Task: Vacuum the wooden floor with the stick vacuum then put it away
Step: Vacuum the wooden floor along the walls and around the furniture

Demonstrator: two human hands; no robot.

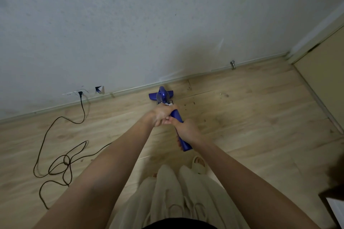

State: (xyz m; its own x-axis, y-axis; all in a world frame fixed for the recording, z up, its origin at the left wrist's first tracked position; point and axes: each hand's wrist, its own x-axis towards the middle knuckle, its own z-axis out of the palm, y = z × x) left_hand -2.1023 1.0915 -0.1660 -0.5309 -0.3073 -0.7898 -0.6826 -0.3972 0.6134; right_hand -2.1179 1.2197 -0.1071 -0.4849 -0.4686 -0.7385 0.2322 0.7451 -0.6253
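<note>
Blue stick vacuum is gripped by both your hands, left hand farther, right hand nearer, fingers wrapped round the handle. Its head sits against the far skirting. Vacuuming step, judging by this; next, sweep right toward the crumbs, minding the cord.

Blue stick vacuum, black cord, tan wood-grain floor.

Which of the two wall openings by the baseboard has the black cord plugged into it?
The left one, the white wall outlet, holds the black cord's plug. The torn hole in the wall to its right has nothing plugged in.
</note>
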